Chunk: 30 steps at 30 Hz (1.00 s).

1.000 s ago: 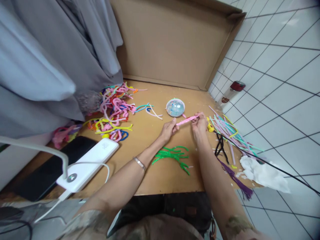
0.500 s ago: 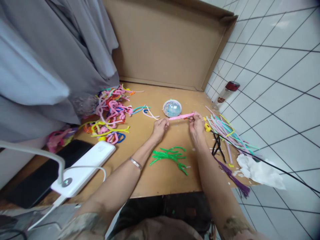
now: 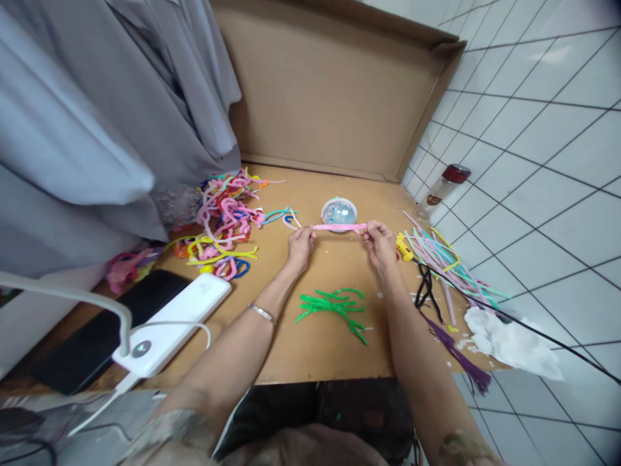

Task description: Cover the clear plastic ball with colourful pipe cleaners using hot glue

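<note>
A pink pipe cleaner (image 3: 339, 227) is stretched level between my two hands, just in front of a small round bowl (image 3: 339, 212) with bluish contents. My left hand (image 3: 301, 244) pinches its left end with the fingers closed. At the other end, my right hand (image 3: 381, 243) grips it between thumb and fingers. Below them on the table lies a loose bunch of green pipe cleaners (image 3: 332, 305). A yellow object (image 3: 403, 248) rests just right of my right hand.
On the left are a tangled heap of coloured pipe cleaners (image 3: 228, 213), a white power bank (image 3: 174, 323) and a black slab (image 3: 111, 330). Straight pipe cleaners (image 3: 439, 259), a purple tassel (image 3: 458, 356) and white tissue (image 3: 509, 343) lie right. A cardboard panel (image 3: 330, 90) stands behind.
My left hand has moved a little left, and the pink pipe cleaner has gone from slightly slanted to level. Both hands still hold it. The whole view has shifted slightly.
</note>
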{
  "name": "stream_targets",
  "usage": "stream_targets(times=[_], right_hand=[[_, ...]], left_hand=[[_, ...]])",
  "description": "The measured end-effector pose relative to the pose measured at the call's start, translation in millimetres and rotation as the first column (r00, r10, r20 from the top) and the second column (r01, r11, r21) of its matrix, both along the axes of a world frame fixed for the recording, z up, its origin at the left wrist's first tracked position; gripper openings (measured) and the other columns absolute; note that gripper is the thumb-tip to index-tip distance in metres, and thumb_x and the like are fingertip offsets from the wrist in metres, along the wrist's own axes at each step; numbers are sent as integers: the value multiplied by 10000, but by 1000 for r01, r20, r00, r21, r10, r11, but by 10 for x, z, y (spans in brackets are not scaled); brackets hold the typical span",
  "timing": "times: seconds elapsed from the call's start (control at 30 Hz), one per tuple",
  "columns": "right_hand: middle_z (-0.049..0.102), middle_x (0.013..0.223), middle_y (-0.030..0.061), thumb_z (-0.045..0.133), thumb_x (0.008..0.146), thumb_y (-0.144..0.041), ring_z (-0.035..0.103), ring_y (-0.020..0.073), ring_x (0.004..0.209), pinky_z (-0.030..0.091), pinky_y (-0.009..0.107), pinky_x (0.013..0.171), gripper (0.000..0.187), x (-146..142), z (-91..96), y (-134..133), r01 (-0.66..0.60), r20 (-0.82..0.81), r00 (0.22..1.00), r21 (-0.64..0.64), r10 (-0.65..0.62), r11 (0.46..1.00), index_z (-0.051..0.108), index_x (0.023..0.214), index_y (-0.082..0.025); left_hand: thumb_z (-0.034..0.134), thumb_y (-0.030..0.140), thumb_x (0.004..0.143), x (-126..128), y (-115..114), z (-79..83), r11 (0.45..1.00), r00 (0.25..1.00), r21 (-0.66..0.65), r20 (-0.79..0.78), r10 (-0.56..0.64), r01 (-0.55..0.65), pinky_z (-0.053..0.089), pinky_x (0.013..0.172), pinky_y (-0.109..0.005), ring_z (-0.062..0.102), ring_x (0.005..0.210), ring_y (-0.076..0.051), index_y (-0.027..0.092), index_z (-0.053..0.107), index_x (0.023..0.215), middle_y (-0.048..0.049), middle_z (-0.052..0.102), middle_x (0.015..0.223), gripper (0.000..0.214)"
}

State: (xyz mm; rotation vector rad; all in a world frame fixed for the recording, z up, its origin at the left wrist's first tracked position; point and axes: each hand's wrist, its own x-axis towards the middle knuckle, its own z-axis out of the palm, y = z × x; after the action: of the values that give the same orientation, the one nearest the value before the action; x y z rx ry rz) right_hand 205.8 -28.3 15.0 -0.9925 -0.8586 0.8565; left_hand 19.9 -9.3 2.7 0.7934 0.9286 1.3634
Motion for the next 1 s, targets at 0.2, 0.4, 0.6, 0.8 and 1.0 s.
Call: stream_targets(times=[0.2,0.4,0.6,0.8,1.0], right_hand=[[598,585,-51,753,642,-334,485,63,476,355,178,443,207,4,5,-24,-24,94,995,-29,26,999,609,729,-212],[581,561,-66,751,600,-319,481,70,484,383,188,474,208,-26,-10,-26,9,179,984,-25,-4,1000,628,726,-208],[618,596,-52,780,560,-274,487,84,531,395,210,525,215,-52,10,-45,5,248,969,-23,0,1000,671,725,-190],[573,548,-53,717,616,-240,463,95,539,389,233,563,84,-70,47,-70,47,365,931,-46,-27,998,672,652,-179],[570,558,-50,652,665,-215,444,98,544,371,233,572,41,-87,70,-70,96,412,908,-24,-77,995,655,644,-179]], left_hand=[[492,260,815,-1,18,-3,1000,999,-3,50,20,-20,130,374,-176,175,343,-37,178,446,542,93,257,401,288],[555,359,823,-28,47,-5,1000,997,-10,70,25,-25,135,380,-175,171,345,-32,188,411,558,103,241,412,347],[554,409,832,-55,83,-15,999,995,5,92,32,-33,147,385,-178,167,349,-36,194,394,561,104,234,407,380],[558,347,810,-81,140,-32,996,996,34,22,87,-88,179,412,-187,197,380,-42,186,414,534,93,265,421,350],[495,235,830,-113,208,-92,984,982,110,-113,150,-137,267,483,-197,310,453,-73,181,454,537,66,335,470,301]])
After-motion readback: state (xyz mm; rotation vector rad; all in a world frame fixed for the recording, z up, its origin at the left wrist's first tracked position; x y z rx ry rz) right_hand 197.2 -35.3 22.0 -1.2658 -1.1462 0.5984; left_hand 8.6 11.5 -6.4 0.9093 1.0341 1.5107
